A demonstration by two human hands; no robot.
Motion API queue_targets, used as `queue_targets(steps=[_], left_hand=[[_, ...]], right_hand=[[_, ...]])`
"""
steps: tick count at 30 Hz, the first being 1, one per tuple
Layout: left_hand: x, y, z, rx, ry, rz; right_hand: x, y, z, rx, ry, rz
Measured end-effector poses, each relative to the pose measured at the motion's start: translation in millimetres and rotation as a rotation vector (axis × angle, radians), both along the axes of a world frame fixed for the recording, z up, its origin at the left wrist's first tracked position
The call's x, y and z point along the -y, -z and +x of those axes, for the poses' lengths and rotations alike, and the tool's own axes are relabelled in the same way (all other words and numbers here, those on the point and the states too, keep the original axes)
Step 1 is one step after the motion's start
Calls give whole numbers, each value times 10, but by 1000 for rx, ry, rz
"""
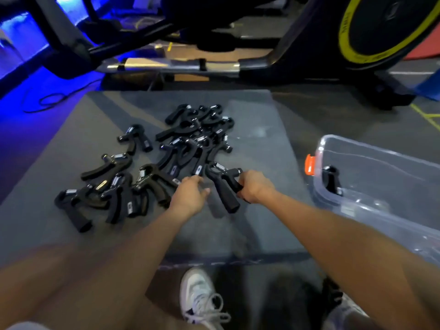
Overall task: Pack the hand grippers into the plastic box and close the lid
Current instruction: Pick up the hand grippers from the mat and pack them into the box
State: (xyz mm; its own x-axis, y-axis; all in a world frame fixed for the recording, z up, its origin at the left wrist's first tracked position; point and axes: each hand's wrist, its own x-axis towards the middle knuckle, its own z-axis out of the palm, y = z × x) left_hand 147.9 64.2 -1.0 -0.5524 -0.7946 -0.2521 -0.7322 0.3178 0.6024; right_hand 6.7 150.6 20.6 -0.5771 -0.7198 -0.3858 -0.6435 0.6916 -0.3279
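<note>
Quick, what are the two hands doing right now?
Left hand: open, reaching into the pile of grippers.
Right hand: closed on one hand gripper.

Clear glossy plastic box [371, 177], matt mat [257, 120]

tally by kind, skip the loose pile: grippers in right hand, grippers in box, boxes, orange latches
grippers in right hand: 1
grippers in box: 1
boxes: 1
orange latches: 1
total: 4
</note>
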Motion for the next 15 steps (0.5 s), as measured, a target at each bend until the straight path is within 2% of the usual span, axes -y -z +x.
queue_targets(steps=[4, 8, 11, 15], left_hand=[[-206, -354, -539, -194, 4, 206], [-454, -699, -1096, -484, -8, 636], [-638, -862, -1466, -604, 1, 897], [-852, -926, -1924, -715, 28, 1016]], right_hand=[[-245, -376, -455, 144, 94, -190], [-519, -677, -824, 262, 200, -377], [-748, -843, -1078, 348, 197, -467], [-1019, -863, -1418, 396, 239, -529]])
